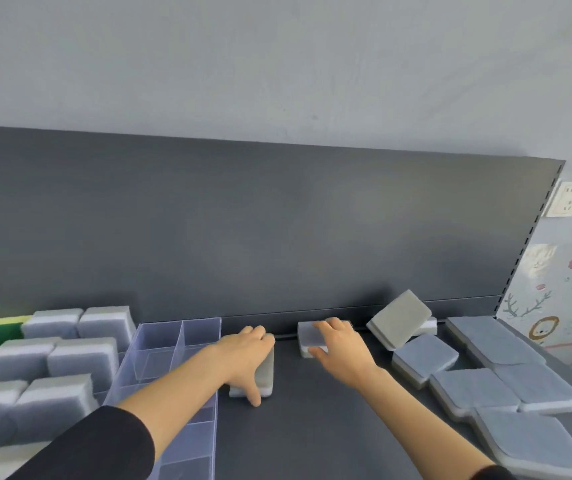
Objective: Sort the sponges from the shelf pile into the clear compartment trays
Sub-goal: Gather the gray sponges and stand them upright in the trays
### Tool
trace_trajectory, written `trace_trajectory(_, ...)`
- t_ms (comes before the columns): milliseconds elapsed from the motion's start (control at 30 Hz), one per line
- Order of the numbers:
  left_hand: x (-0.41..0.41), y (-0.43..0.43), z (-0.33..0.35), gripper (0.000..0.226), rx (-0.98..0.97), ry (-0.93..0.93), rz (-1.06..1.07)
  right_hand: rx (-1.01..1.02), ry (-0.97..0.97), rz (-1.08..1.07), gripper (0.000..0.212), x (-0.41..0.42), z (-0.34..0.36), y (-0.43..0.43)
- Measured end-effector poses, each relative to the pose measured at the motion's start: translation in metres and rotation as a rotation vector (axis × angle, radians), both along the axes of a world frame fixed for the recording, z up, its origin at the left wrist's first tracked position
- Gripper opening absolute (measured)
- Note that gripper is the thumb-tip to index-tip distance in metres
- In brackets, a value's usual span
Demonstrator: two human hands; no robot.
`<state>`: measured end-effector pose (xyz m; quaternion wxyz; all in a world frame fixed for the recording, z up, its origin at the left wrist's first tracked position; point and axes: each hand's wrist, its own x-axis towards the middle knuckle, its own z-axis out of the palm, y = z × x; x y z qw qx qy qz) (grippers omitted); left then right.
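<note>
Fingers of the left hand (pixel 246 355) grasp an upright sponge (pixel 266 372) at three o'clock of the clear tray (pixel 160 341); right hand (pixel 338 344) fingers grasp a second sponge (pixel 307 333).

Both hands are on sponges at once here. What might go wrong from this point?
1. The left hand grips an upright sponge right beside the clear tray. Swinging it in could knock the tray's thin dividers.
2. The right hand holds the rear sponge close to a tilted sponge that leans on the pile. A careless lift might bump it and topple it.
</note>
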<state>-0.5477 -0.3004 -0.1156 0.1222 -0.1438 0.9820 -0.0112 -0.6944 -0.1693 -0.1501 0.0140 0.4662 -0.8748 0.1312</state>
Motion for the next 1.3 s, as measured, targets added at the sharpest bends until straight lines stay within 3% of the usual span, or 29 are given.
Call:
trace_trajectory(167,-0.003,-0.004,0.001,0.053,0.015,-0.004,0.017,0.087,0.057,0.071,0.054,-0.006,-0.015,0.004)
trace_trajectory(267,-0.002,-0.005,0.005,0.040,0.098,0.027,0.065,0.045,0.024,0.086,0.071,-0.001,-0.015,0.012)
trace_trajectory(333,-0.001,-0.005,0.009,0.031,0.146,0.070,0.088,-0.033,-0.063,0.093,0.055,0.001,-0.012,0.018)
trace_trajectory(400,0.001,-0.003,0.013,0.033,0.179,0.107,0.131,-0.120,-0.141,0.125,0.032,0.001,-0.009,0.024)
trace_trajectory(467,0.003,-0.002,0.015,0.033,0.217,0.146,0.166,-0.165,-0.184,0.147,0.023,0.000,-0.008,0.031)
trace_trajectory(567,0.005,0.001,0.016,0.026,0.262,0.204,0.197,-0.179,-0.289,0.013,0.066,-0.001,-0.002,0.039)
trace_trajectory(633,0.008,0.003,0.017,0.025,0.284,0.228,0.208,-0.058,-0.372,-0.111,0.095,-0.005,0.001,0.042)
trace_trajectory(700,0.010,0.005,0.018,0.023,0.310,0.256,0.212,0.044,-0.480,-0.170,0.101,-0.009,0.004,0.045)
trace_trajectory(833,0.016,0.007,0.020,0.027,0.320,0.316,0.203,0.052,-0.583,-0.127,0.076,-0.008,0.008,0.055)
trace_trajectory(1067,0.031,0.016,0.039,0.037,0.390,0.460,0.226,-0.287,-0.832,0.029,0.032,-0.001,0.024,0.065)
trace_trajectory(1300,0.054,0.012,0.072,0.026,0.381,0.646,0.268,-0.545,-0.761,0.194,0.033,0.016,0.054,0.051)
